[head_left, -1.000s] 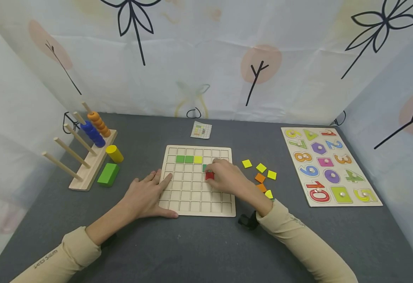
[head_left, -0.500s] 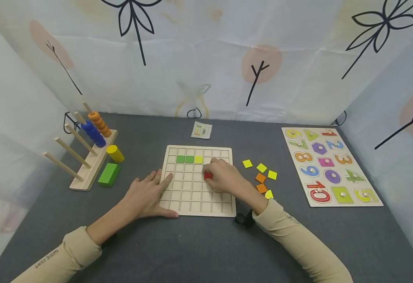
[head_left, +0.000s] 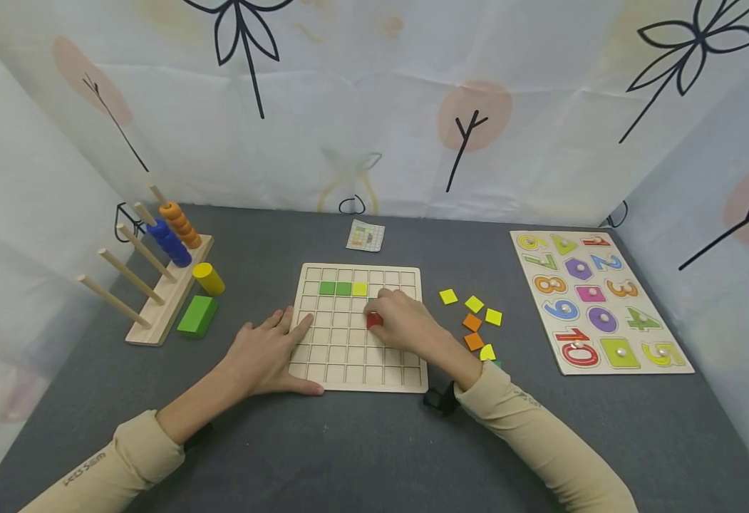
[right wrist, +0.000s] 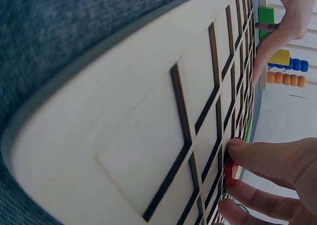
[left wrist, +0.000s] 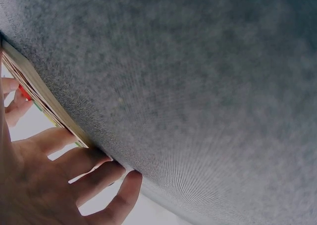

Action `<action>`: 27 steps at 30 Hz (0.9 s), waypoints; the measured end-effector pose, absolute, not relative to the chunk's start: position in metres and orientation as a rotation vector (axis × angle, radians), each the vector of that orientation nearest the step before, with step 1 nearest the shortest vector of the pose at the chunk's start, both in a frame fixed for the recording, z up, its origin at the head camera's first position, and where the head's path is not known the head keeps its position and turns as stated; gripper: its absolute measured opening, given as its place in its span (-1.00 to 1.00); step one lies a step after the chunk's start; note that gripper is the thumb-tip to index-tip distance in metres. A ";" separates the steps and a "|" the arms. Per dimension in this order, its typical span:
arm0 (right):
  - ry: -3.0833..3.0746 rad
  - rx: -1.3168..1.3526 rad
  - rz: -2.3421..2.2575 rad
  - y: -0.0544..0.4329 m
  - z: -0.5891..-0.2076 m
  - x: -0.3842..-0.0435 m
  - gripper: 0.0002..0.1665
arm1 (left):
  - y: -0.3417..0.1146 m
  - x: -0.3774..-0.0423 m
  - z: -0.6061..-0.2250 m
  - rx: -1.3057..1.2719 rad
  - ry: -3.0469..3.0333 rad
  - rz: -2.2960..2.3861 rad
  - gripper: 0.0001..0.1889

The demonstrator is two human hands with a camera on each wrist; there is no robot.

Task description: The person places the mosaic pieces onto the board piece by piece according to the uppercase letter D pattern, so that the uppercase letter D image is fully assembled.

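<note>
Grey tabletop (head_left: 348, 456): wooden grid board (head_left: 355, 356), touched at its left edge by left hand (head_left: 265, 356), fingers spread. Red tile (head_left: 374, 321), pinched at the grid by right hand (head_left: 406, 320). Number puzzle board (head_left: 586, 254), shown by head view alone.

Grid board (head_left: 348, 356) lay approx. mid worktop (head_left: 348, 452), 3 set tiles (head_left: 343, 288) in a row nr its back, card (head_left: 365, 236) behind. Peg rack (head_left: 174, 293) stood L, cylinder (head_left: 209, 278) & block (head_left: 197, 317) just R of it. Loose tiles (head_left: 472, 323) lay R of board, no. puzzle (head_left: 571, 286) far R.
</note>
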State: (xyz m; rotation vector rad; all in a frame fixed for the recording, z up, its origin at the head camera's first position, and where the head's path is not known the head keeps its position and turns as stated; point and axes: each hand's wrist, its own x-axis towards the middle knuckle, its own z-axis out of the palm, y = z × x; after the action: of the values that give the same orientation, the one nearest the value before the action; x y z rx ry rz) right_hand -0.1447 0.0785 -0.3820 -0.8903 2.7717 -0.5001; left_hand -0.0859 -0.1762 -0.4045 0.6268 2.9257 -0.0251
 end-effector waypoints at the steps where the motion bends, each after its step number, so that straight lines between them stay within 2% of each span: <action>1: 2.774 -0.890 -0.501 0.079 -0.382 -0.145 -0.78 | -0.176 -0.086 -0.405 0.628 2.926 -0.029 0.30; 27: 2.788 -0.892 -0.539 0.080 -0.383 -0.146 -0.75 | -0.176 -0.087 -0.405 0.640 2.926 -0.034 0.31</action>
State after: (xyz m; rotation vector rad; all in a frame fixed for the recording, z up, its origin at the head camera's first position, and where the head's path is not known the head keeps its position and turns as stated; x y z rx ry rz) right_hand -0.1456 0.0797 -0.3827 -0.8920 2.7883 -0.5388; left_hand -0.0874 -0.1762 -0.4054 0.6405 2.9264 -0.0342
